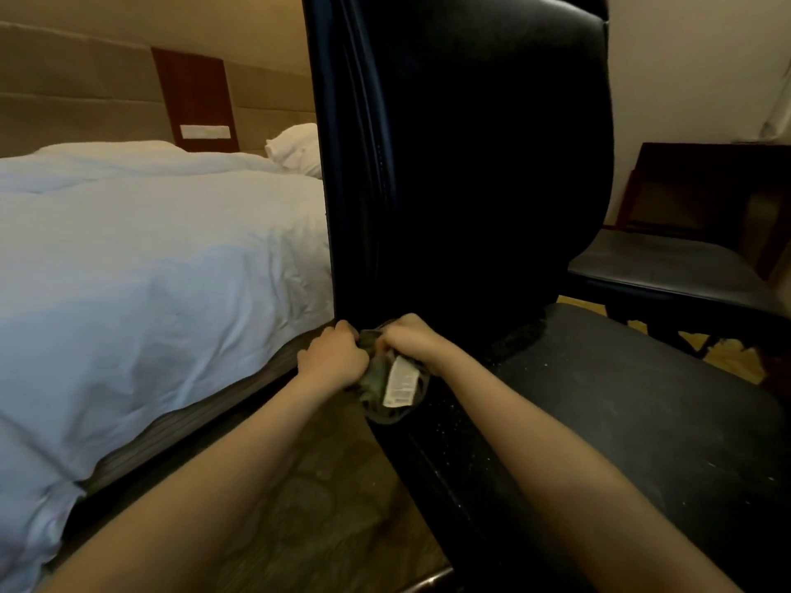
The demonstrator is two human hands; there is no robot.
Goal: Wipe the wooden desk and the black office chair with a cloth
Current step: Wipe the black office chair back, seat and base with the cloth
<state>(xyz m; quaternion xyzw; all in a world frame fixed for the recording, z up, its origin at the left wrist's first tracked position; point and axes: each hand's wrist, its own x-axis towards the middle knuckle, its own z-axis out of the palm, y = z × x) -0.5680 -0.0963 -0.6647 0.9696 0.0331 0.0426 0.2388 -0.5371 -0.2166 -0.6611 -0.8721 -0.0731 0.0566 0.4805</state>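
The black office chair (pixel 462 173) fills the middle of the view, its tall backrest upright and its dusty seat (pixel 642 421) spreading to the right. A dark green cloth (pixel 379 387) with a white label hangs at the seat's left rear corner, right below the backrest. My left hand (pixel 331 353) grips the cloth's left side with curled fingers. My right hand (pixel 408 338) grips its upper right part, against the base of the backrest. The wooden desk is out of view.
A bed with a white duvet (pixel 150 271) stands close on the left, leaving a narrow strip of patterned carpet (pixel 308 485) beside the chair. A second dark chair (pixel 667 267) and dark wooden furniture (pixel 706 186) stand at the back right.
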